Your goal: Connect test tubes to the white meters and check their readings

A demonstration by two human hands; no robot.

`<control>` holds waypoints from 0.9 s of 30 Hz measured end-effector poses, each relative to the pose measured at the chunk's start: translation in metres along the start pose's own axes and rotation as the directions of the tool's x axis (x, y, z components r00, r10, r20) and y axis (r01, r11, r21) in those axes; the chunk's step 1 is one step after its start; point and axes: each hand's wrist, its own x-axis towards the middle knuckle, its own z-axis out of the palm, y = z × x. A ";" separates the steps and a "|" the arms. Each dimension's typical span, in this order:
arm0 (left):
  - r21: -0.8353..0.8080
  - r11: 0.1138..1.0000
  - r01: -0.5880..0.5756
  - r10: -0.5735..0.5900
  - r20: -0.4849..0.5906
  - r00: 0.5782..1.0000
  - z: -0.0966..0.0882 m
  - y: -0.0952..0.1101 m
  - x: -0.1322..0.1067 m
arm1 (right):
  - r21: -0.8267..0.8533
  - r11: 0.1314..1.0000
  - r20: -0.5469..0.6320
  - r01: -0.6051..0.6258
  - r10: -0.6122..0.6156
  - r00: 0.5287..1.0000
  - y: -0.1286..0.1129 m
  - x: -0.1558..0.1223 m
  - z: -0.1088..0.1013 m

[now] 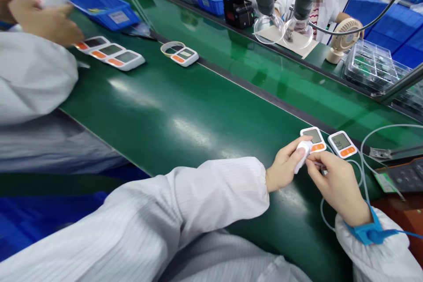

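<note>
My left hand (pixel 283 165) grips a small white plastic device (pixel 302 157), tilted up on its edge so that its face is hidden. At its lower right side, my right hand (pixel 340 180) has thumb and forefinger pinched on the end of a thin pale tube (pixel 362 172). The tube loops away to the right; its tip is hidden by the fingers. Just beyond my hands lies a white meter (pixel 312 135) with a grey screen and orange buttons, partly covered. Beside it, a second meter (pixel 343 144) shows digits on its screen.
To the left, a co-worker's hands (pixel 42 15) hold a white device near several meters (pixel 112 53) in a row. A roll of tape (pixel 172 48) touches another meter (pixel 185 56). A blue bin (pixel 105 11) stands behind. A dark instrument (pixel 406 176) sits at right.
</note>
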 end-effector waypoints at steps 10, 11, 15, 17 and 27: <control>0.207 0.949 -0.240 0.236 0.044 0.971 -0.007 -0.001 0.003 | -0.028 0.999 -0.021 -0.029 0.028 0.999 0.000 -0.002 0.009; 0.195 0.939 -0.282 0.274 0.066 0.959 -0.009 -0.001 0.005 | -0.033 0.999 -0.021 -0.013 0.012 1.000 0.000 -0.001 0.008; 0.072 0.958 -0.276 0.270 0.082 0.959 -0.014 0.002 0.013 | -0.144 0.986 -0.135 0.083 -0.103 0.986 0.001 0.002 0.000; 0.007 0.983 -0.183 0.182 0.041 0.982 -0.015 0.003 0.017 | -0.209 0.974 -0.236 0.089 -0.138 0.962 -0.001 0.002 -0.001; -0.083 0.995 -0.053 0.063 0.123 0.990 -0.016 -0.001 0.024 | -0.044 0.980 0.129 -0.194 0.198 0.972 -0.002 0.000 0.006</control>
